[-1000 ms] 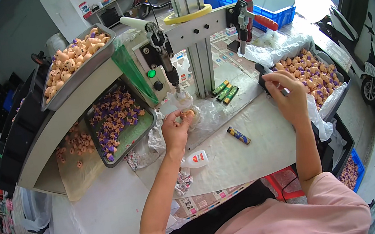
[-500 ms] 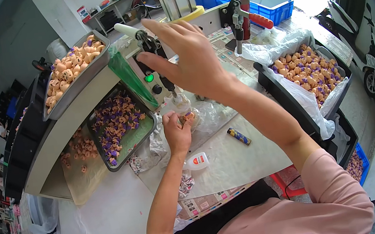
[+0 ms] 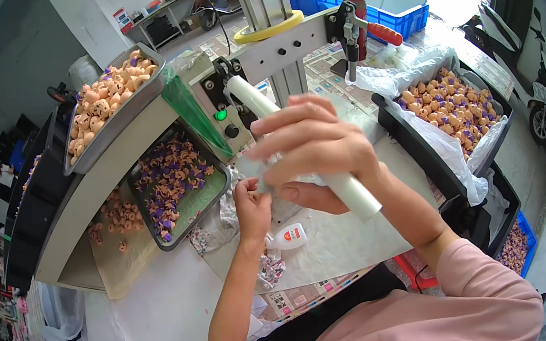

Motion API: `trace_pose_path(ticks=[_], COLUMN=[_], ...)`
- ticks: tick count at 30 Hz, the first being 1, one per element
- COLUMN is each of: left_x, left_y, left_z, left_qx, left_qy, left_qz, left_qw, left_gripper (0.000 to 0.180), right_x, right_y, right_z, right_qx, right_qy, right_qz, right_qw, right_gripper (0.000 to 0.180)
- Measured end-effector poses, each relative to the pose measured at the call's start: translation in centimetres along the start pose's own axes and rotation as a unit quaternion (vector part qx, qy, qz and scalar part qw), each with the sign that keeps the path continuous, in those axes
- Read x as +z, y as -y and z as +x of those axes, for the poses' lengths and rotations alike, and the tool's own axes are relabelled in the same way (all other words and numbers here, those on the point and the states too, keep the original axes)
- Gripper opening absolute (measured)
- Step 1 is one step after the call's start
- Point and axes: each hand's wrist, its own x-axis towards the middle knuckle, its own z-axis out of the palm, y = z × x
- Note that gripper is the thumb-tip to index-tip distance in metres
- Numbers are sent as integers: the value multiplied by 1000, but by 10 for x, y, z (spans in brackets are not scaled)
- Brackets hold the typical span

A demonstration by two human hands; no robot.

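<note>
A thick white lever handle of a hand press slants down toward me. My right hand curls loosely around it, fingers over the top and thumb underneath. Motion smears the fingertips. At the foot of the press, my left hand is closed in a pinch; the right hand's fingers hide whatever lies between its fingertips. A small white bottle with a red label lies near the left wrist. Left of that hand is a dark tray of small peach and purple pieces.
A metal tray of peach toy heads sits on a raised stand at left. On the right, a black crate lined with white plastic holds many peach and purple pieces. A second clamp with a red handle stands at the back.
The white lever handle has swung from pointing up and away to slanting down toward me. My right hand has come down and nearer with it. The left hand has stayed almost in place.
</note>
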Motion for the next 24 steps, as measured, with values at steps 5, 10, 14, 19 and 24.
trace_pose_path(ticks=[5, 10, 14, 19, 24], left_x=[-36, -57, -63, -62, -67], left_y=[-31, -52, -46, -48, -30], left_z=[-51, -99, -136, -166, -183], left_qx=[-159, -232, -214, -218, -216], left_qy=[11, 68, 64, 0, -19], left_qz=[-264, -428, -452, -459, -468], left_qw=[951, 871, 864, 861, 857], left_gripper=[26, 24, 34, 37, 34], right_x=[31, 89, 109, 109, 89], right_y=[1, 12, 12, 20, 47], right_z=[-78, -156, -177, -178, -159], right_qx=[208, 350, 380, 417, 508], right_qy=[-18, 154, 221, 222, 127], right_qz=[19, -48, -85, -20, 65], right_qw=[978, 923, 894, 881, 849], right_gripper=[59, 43, 42, 36, 32])
